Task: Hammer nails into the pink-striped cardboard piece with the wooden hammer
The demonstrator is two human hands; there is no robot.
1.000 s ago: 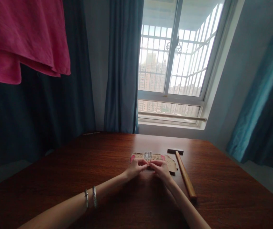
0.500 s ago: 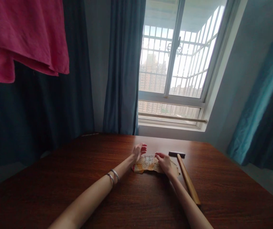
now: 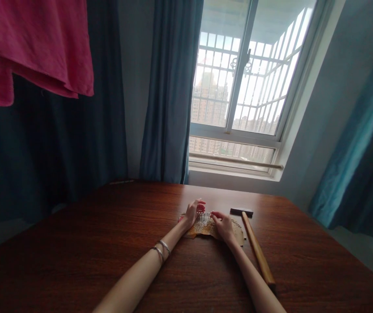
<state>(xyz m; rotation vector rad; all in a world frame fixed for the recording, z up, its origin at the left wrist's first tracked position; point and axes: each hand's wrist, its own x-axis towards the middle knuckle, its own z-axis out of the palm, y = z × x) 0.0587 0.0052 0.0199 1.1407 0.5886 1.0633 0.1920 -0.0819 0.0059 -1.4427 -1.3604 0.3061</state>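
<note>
A curved, tan, dark-spotted flat piece (image 3: 208, 230) lies on the wooden table, with several thin, nail-like pins (image 3: 205, 216) standing up from its far side. My left hand (image 3: 193, 214) is over the left end of this piece, fingers loosely bent and apart, and I see nothing in them. On the right, my right hand (image 3: 223, 225) has thumb and forefinger pinched together beside the row of pins. What the pinch holds, if anything, is too small to make out. The right hand covers part of the piece.
A hammer (image 3: 258, 248) with a black head and wooden handle lies right of my right hand, on the brown table (image 3: 108, 261). Behind the table are a barred window (image 3: 235, 108) and blue curtains (image 3: 169, 95). A pink cloth (image 3: 42, 48) hangs at upper left.
My left hand has moved slightly right, nearer the pins and over the left part of the spotted piece. My right hand stays pinched in nearly the same place.
</note>
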